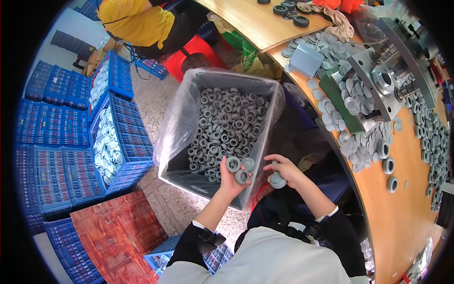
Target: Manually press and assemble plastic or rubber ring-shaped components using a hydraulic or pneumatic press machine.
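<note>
The left hand (231, 183) holds a few gray rings (233, 164) by a big bin (177, 176) of more rings (226, 124). The right hand (287, 169) holds round gray pieces (277, 181). Flat gray discs (362, 149) and a metal machine (407, 61) sit on the wood table (397, 213). Blue crates (126, 137) stand on the left.

The wooden table (399, 222) on the right carries loose grey discs (357, 150), grey rings (428, 146) and a metal press (392, 78).

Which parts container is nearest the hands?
The grey, plastic-draped bin of grey rings: the left hand is over its near corner. The filled blue crates stand farther left.
</note>
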`<state>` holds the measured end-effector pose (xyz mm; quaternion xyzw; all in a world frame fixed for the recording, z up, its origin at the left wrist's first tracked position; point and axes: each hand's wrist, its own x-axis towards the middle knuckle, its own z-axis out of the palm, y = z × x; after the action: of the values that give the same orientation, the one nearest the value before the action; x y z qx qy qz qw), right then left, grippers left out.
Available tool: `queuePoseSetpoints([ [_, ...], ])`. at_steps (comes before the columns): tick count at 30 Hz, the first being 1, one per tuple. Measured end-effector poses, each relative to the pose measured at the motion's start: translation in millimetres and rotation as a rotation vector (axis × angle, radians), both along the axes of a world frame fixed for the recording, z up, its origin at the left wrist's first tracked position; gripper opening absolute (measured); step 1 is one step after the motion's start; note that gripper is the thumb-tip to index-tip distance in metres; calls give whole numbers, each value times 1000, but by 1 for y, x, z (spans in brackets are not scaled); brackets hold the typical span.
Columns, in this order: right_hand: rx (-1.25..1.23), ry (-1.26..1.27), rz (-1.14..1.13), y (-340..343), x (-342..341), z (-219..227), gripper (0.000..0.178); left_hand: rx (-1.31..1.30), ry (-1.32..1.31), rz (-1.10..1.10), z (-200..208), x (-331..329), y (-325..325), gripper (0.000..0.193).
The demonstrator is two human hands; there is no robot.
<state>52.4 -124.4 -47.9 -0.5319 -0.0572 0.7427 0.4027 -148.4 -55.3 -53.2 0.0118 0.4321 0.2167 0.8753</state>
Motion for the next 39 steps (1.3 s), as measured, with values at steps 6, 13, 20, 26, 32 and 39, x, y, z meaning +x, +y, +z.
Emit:
queuePoseSetpoints([
  [6, 580, -649, 374, 56, -36, -16, 57, -173, 21, 20, -22, -19, 16, 76],
  [13, 684, -892, 442, 98, -50, 13, 52, -213, 104, 127, -28, -40, 21, 90],
  [20, 314, 277, -159, 15, 21, 33, 59, 201, 46, -54, 13, 11, 9, 39],
  [26, 437, 158, -258, -121, 68, 94, 59, 833, 29, -505, 62, 96, -24, 47],
  [32, 581, -672, -887, -252, 112, 142, 43, 2001, -270, -548, 128, 228, -79, 29],
  [39, -245, -1639, -1036, -317, 176, 112, 34, 2672, -414, -529, 161, 414, -169, 36],
])
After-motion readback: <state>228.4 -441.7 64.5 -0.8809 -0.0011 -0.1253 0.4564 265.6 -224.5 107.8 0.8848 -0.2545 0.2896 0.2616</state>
